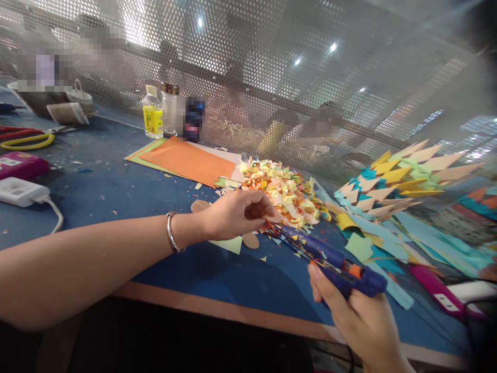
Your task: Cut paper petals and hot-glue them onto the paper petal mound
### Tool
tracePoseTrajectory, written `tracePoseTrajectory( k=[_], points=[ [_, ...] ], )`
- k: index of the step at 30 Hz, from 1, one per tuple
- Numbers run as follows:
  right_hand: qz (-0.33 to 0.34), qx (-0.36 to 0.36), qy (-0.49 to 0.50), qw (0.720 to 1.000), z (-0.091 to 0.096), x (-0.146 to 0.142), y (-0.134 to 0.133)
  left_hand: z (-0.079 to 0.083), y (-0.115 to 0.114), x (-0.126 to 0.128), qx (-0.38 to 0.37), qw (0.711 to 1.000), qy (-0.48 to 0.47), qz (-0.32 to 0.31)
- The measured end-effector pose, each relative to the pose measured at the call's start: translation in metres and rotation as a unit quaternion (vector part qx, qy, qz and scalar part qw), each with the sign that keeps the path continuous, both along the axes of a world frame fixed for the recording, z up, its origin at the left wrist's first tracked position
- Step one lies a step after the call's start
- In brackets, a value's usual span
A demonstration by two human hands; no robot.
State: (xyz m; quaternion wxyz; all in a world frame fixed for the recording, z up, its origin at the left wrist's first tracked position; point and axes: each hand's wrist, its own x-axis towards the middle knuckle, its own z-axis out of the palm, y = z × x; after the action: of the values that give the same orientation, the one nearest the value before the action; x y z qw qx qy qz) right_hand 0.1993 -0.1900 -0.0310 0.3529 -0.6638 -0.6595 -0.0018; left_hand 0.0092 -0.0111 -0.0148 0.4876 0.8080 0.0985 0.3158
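My right hand (361, 321) is wrapped round the handle of a dark blue glue gun (330, 256), whose nozzle points left and away from me. Small paper scraps stick to the gun's body. At the nozzle, my left hand (240, 212) has its thumb and fingers pinched together; whatever lies between them is too small to make out. Behind the fingers rises a heap of folded paper pieces (285, 191) in cream, yellow and orange. Below the left hand lie a round brown disc (250, 240) and a pale green paper (229, 244).
Orange paper sheets (186, 160), a bottle (152, 114) and a phone (193, 119) stand or lie by the mesh screen (240, 67). A spiky folded-paper piece (404, 176) and paper strips are at right. Yellow-handled scissors (29, 142) and a white charger (21, 191) lie left.
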Motion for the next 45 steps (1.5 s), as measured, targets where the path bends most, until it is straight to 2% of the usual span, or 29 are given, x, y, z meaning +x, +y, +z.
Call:
tracePoseTrajectory(
  k=[10, 18, 29, 37, 42, 45],
  points=[
    [-0.018, 0.003, 0.012, 1.0, -0.001, -0.0043, -0.0001, -0.0036, 0.0026, 0.0009, -0.017, 1.0, -0.006, -0.007],
    [-0.022, 0.039, 0.018, 0.999, 0.0042, -0.0112, 0.0022, -0.0016, 0.0016, 0.0004, -0.02, 1.0, 0.003, 0.003],
    [-0.022, 0.029, 0.034, 0.999, 0.0015, -0.0096, 0.001, -0.0024, 0.0034, 0.0002, -0.014, 1.0, 0.005, 0.004],
    [-0.021, 0.037, 0.03, 0.999, 0.0007, -0.0086, 0.0005, -0.0029, 0.0039, 0.0008, -0.045, 0.999, -0.002, -0.015],
    [-0.033, 0.038, 0.029, 0.998, 0.0016, -0.0098, 0.0002, -0.0049, 0.0063, 0.0027, -0.059, 0.997, -0.04, -0.033],
    [-0.03, 0.036, 0.025, 0.999, 0.0017, -0.0105, -0.0005, -0.0055, 0.0067, 0.0036, -0.102, 0.992, -0.046, -0.053]
  ],
)
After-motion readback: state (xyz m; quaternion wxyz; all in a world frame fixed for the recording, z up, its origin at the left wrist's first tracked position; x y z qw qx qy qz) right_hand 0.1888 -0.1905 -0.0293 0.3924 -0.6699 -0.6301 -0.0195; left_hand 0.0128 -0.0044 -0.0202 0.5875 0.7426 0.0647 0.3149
